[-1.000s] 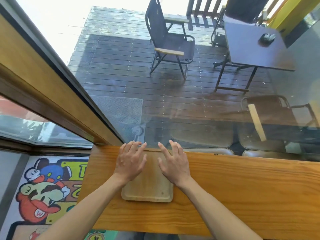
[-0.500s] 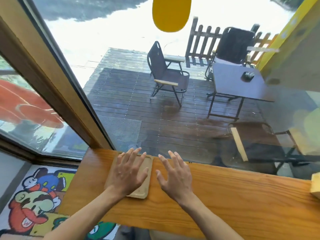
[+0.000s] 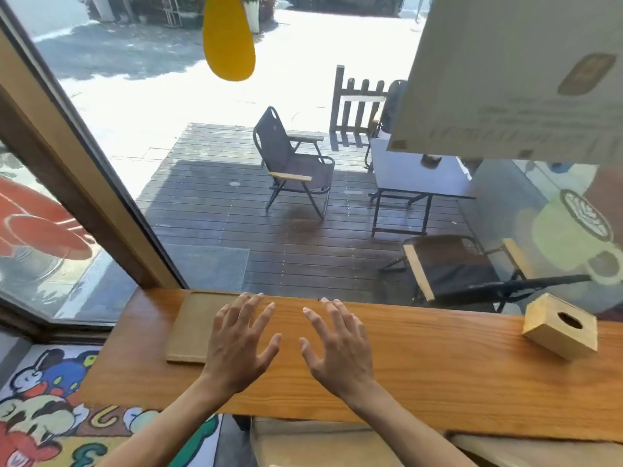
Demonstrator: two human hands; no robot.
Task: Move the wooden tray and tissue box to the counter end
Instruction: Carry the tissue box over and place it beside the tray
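Observation:
The flat wooden tray (image 3: 194,323) lies at the left end of the wooden counter (image 3: 438,372), close to the window. My left hand (image 3: 241,342) hovers open with spread fingers, covering the tray's right edge. My right hand (image 3: 337,345) is open too, over bare counter to the right of the tray, holding nothing. The wooden tissue box (image 3: 559,326), a light cube with an oval hole on top, stands far right on the counter, well away from both hands.
A big window pane (image 3: 303,163) runs along the counter's far edge, with a slanted wooden frame (image 3: 67,163) at the left. Cushioned stools (image 3: 320,443) sit under the counter's near edge. A painted cartoon panel (image 3: 43,409) fills the lower left.
The tray has slid left to the counter's end. Both hands have lifted off it and shifted right. The view has tilted up and right, bringing the tissue box into sight.

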